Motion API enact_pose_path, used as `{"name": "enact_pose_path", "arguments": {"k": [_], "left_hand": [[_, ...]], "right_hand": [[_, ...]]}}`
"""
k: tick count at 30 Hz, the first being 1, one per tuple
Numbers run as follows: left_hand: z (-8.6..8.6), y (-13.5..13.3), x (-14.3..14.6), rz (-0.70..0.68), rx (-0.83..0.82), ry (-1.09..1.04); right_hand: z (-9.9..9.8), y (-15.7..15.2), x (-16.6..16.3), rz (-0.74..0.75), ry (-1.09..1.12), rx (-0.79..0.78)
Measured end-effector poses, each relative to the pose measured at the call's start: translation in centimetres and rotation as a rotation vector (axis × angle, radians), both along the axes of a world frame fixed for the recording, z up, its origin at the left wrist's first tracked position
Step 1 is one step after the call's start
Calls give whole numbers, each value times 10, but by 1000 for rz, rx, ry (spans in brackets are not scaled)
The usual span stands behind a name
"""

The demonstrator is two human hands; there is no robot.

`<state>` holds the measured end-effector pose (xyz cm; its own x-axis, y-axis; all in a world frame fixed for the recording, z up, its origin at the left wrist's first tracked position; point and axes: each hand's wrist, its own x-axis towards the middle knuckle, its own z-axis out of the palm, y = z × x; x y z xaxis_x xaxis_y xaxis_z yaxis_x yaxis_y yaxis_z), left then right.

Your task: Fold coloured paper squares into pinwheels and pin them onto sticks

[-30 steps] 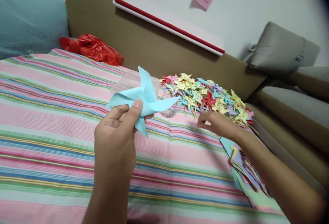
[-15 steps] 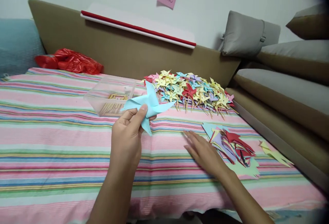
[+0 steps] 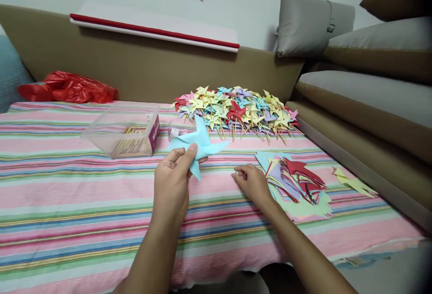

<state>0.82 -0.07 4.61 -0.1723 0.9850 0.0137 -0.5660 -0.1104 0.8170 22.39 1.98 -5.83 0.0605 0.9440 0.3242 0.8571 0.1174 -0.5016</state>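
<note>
Right hand point(image 3: 254, 185) had closed, pinching a white piece point(image 3: 236, 173), possibly plastic; left hand point(image 3: 173, 174) pinched the light-blue paper pinwheel point(image 3: 202, 135) centrally, where folds needed securing

Right hand point(image 3: 252, 183): fingers, earlier spread, now pinched on small pale item point(image 3: 236, 173) | Plastic box point(image 3: 154, 135): earlier partly hidden by blue pinwheel point(image 3: 203, 140), now unobscured

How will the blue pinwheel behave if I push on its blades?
The blue pinwheel is probably very light: it looks like thin paper, and the left hand pinches it near the middle. Its blades likely bend easily, since they jut out unsupported; their folded shape may crease under a hard push.
</note>
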Motion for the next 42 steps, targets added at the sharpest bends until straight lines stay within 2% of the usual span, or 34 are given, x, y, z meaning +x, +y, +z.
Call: {"name": "enact_pose_path", "arguments": {"k": [6,9,12,16,19,22,28,34,39,42], "left_hand": [[-6,0,3,-43,-8,51],[-6,-2,0,-34,-7,89],[-6,-2,-2,-18,4,151],[-8,-4,-2,11,27,289],[-10,-7,0,39,52,430],[-11,-12,5,27,100,578],[-8,-19,12,51,314,801],[-9,-22,14,-114,298,681],[-9,-22,14,-243,250,548],[-9,-21,13,-274,241,538]], "right_hand": [[-1,-9,-14,79,12,49],[7,-13,-10,138,31,86],[28,-26,-10,231,58,182],[68,-63,-23,352,94,546],[88,-87,-34,380,85,655],[94,-96,-39,402,100,661],[90,-91,-40,354,213,584],[83,-87,-38,193,299,448],[82,-84,-38,156,399,369],[83,-83,-38,162,448,348]]}}
